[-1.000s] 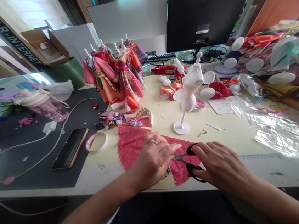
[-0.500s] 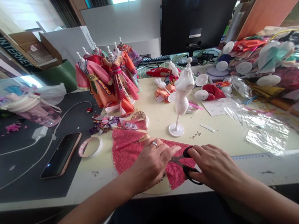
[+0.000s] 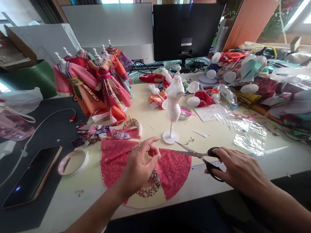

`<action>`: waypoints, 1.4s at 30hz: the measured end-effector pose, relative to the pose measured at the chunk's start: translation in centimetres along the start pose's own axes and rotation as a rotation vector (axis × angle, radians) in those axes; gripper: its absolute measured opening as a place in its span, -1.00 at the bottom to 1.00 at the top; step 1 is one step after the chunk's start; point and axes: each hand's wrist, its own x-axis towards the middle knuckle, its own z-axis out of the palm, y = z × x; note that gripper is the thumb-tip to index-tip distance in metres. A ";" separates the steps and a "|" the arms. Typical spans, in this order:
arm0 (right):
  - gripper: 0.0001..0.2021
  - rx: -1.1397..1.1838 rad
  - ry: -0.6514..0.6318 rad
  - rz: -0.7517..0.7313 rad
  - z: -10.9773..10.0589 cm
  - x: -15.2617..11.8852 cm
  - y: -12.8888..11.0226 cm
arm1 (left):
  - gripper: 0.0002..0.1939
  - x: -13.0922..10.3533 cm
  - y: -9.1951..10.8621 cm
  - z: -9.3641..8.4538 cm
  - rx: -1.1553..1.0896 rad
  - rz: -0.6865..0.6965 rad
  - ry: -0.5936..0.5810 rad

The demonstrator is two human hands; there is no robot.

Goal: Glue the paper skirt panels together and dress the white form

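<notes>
My right hand grips a pair of scissors by the black handles, blades spread and pointing left above the fabric's right part. My left hand hovers over the middle of the fabric, index finger stretched out, thumb and another finger pinched together. Whatever lies in that pinch is too small to make out. Beneath both lies a round doll skirt of red-pink scroll-patterned cloth, with a cream and floral panel at its near side, partly hidden by my left hand. Behind it a white doll mannequin stands upright on its round base.
Dressed mannequins stand at back left, near fabric scraps. A tape roll and a phone lie left. Cloth is piled at right, with clear plastic wrap before it. Two monitors stand behind.
The scissors have come away from the skirt to the right and their blades have spread. My left hand has lifted off the cloth with its index finger extended. The view has turned right.
</notes>
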 end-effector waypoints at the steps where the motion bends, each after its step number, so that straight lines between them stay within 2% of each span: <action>1: -0.67 -0.015 -0.005 0.018 0.1 -0.2 0.5 | -0.63 0.1 0.0 0.1 -0.003 0.000 -0.001; 4: -0.67 -0.056 -0.028 0.101 0.4 -0.4 2.4 | -0.64 0.3 0.3 0.7 0.004 0.008 0.004; 7: -0.62 -0.089 -0.051 0.267 0.8 -0.3 4.7 | -0.63 1.0 0.7 1.8 0.016 0.072 -0.019; 13: -0.53 -0.087 -0.155 0.504 1.5 1.8 8.4 | -0.61 3.8 1.4 5.4 0.050 0.232 -0.172; 16: -0.57 -0.074 -0.171 0.562 2.2 3.3 9.7 | -0.58 5.3 1.6 7.0 0.081 0.262 -0.183; 22: -0.57 -0.036 -0.219 0.618 3.3 5.0 11.7 | -0.61 7.2 1.1 9.2 0.124 0.262 -0.154; 28: -0.61 0.020 -0.255 0.557 3.7 6.3 12.0 | -0.63 8.4 0.4 10.7 0.080 0.144 -0.150; 36: -0.59 0.073 -0.262 0.491 3.9 6.6 12.4 | -0.58 9.0 -0.3 11.0 0.028 0.093 -0.148; 42: -0.52 0.079 -0.189 0.500 4.1 6.3 12.2 | -0.50 9.0 -0.5 11.2 0.027 0.131 -0.134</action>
